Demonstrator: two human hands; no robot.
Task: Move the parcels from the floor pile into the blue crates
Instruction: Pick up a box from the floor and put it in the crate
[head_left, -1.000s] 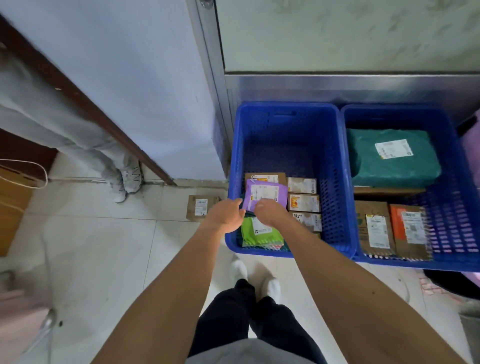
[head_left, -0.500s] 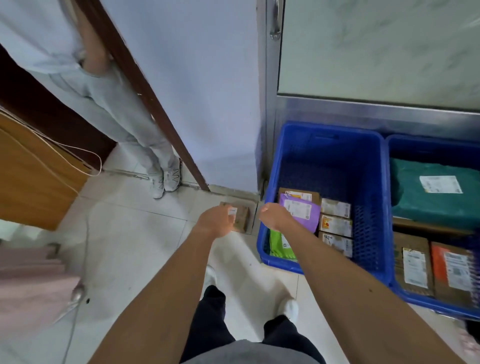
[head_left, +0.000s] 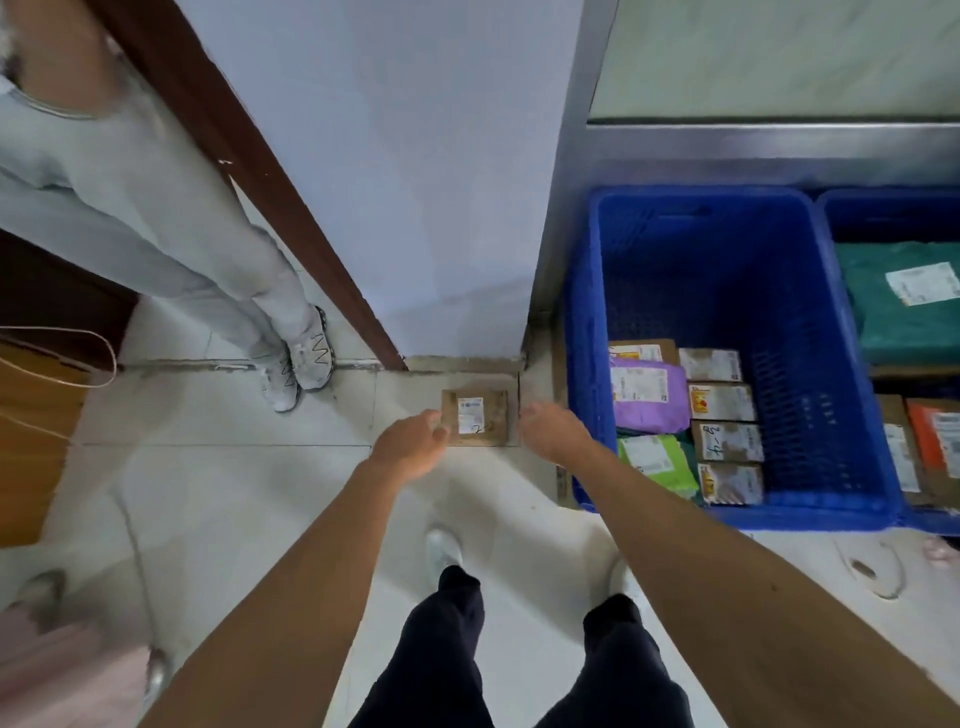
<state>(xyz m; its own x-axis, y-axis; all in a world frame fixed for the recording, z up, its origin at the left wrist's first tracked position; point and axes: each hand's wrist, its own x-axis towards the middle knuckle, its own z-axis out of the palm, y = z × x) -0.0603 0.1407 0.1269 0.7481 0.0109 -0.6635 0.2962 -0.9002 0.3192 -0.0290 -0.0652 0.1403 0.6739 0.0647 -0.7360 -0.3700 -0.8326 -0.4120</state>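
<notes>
A small brown cardboard parcel (head_left: 475, 417) with a white label lies on the floor tiles by the base of the wall. My left hand (head_left: 410, 441) reaches its left edge, fingers loosely bent, holding nothing. My right hand (head_left: 553, 428) hovers just right of the parcel, also holding nothing. Right of my hands stands a blue crate (head_left: 841, 332) that holds a purple bag (head_left: 647, 397), a green bag (head_left: 657, 460) and several small brown boxes (head_left: 727, 441). A second blue crate (head_left: 893, 208) at the far right holds a dark green bag (head_left: 904, 301) and labelled boxes.
Another person in grey trousers and white sneakers (head_left: 298, 361) stands at the left by a brown door frame (head_left: 291, 218). A white wall (head_left: 415, 182) and a metal cabinet (head_left: 779, 150) back the crates. My own legs and shoes (head_left: 444, 553) are below.
Both hands left the purple bag in the crate and swung left to the brown parcel on the floor. The camera view turned left with them.
</notes>
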